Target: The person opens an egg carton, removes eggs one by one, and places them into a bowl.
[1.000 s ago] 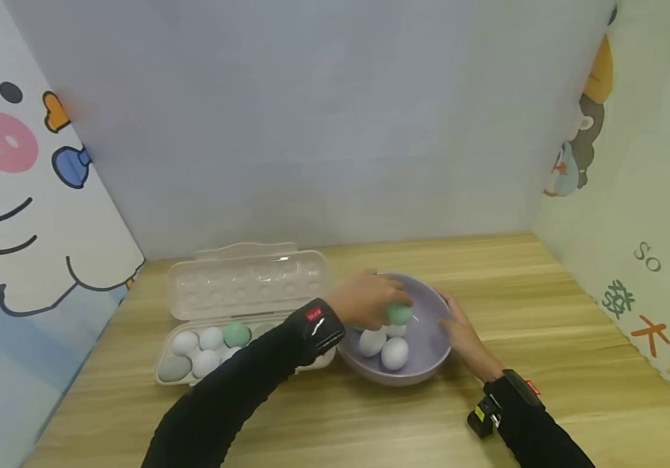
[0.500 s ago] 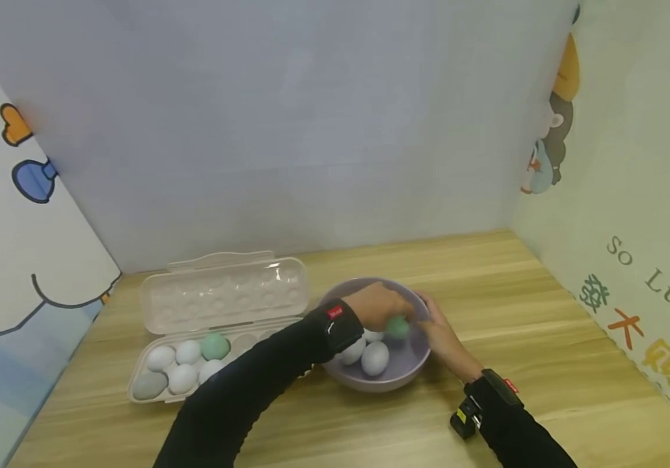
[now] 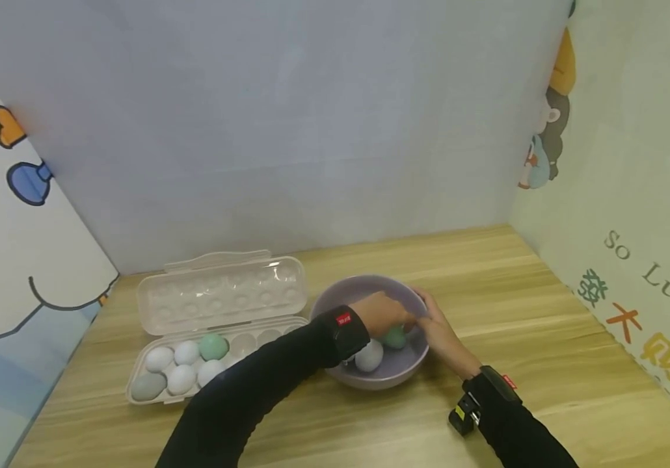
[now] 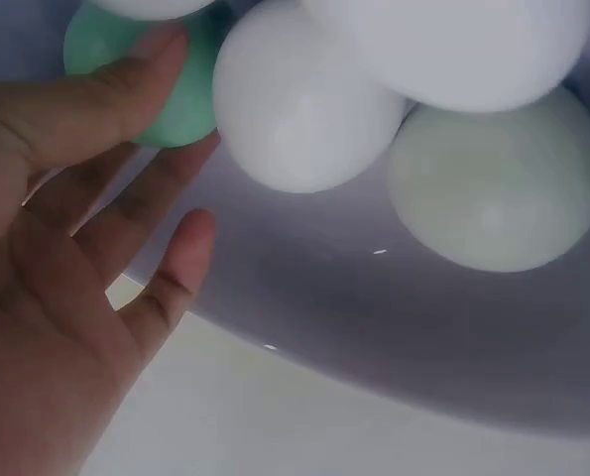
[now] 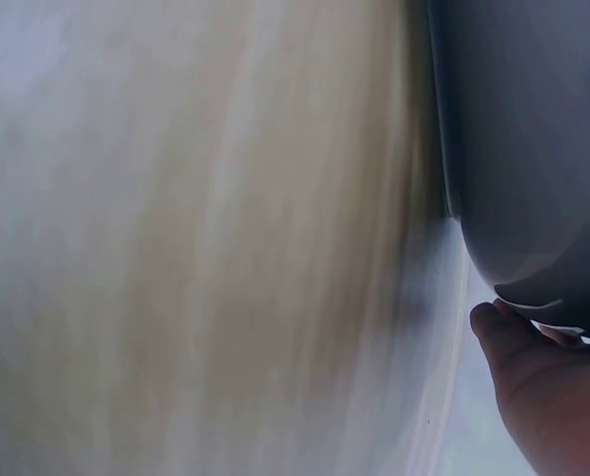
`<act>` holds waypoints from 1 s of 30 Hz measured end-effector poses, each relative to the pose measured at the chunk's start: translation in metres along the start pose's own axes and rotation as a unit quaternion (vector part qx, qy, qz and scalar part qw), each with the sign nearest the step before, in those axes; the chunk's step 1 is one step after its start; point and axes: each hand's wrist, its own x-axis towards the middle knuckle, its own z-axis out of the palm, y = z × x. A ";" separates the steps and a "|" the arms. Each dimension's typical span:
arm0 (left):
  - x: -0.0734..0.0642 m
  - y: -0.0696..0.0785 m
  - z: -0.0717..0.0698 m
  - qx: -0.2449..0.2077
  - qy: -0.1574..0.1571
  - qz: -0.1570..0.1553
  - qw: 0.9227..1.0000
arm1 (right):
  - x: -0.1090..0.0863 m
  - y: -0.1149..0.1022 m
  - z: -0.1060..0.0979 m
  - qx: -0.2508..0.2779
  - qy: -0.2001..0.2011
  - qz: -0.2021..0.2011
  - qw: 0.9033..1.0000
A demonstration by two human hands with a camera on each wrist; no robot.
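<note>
My left hand (image 3: 382, 313) reaches down inside the purple bowl (image 3: 334, 300). In the left wrist view its thumb and fingers pinch a green egg (image 4: 183, 111) low in the bowl. Beside that egg lie white eggs (image 4: 304, 109) and a pale greenish one (image 4: 503, 188); the forearm covers part of them in the head view. On the bowl's right side, my right hand (image 3: 443, 339) grips the rim, thumb over the edge. The right wrist view shows the right hand (image 5: 547, 382) against the bowl's outer wall (image 5: 532, 149).
An egg carton with its clear lid (image 3: 220, 296) raised stands left of the bowl. Its left cups hold several white eggs (image 3: 180, 379), a green egg (image 3: 213, 347) and a grey egg (image 3: 148, 386). Wood-grain table (image 3: 487, 286) extends to the right, up to a printed side wall (image 3: 616, 195).
My left hand has lowered the green egg into the bowl, down beside the white eggs. The right hand stays on the rim. The head view has shifted slightly to the right.
</note>
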 end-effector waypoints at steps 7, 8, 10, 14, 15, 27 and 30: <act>-0.014 0.002 -0.009 0.008 -0.024 -0.017 1.000 | 0.000 0.001 0.002 0.000 -0.001 0.007 1.000; -0.017 0.001 -0.012 -0.002 -0.028 -0.021 0.999 | 0.000 0.002 0.002 -0.001 -0.001 0.007 1.000; -0.026 -0.002 -0.018 -0.013 -0.028 -0.026 0.999 | 0.001 0.002 0.002 -0.005 -0.001 0.007 1.000; -0.052 -0.010 -0.033 -0.019 -0.015 -0.039 0.999 | 0.001 0.002 0.001 -0.010 0.002 0.006 1.000; -0.059 -0.013 -0.036 -0.021 -0.007 -0.042 0.999 | 0.001 0.002 0.001 -0.011 0.004 0.004 1.000; -0.191 -0.047 -0.031 -0.042 0.045 -0.140 0.988 | 0.002 -0.001 0.005 -0.015 -0.002 -0.004 1.000; -0.215 -0.048 -0.023 -0.050 0.036 -0.154 0.986 | 0.000 -0.002 0.003 -0.021 -0.004 -0.001 1.000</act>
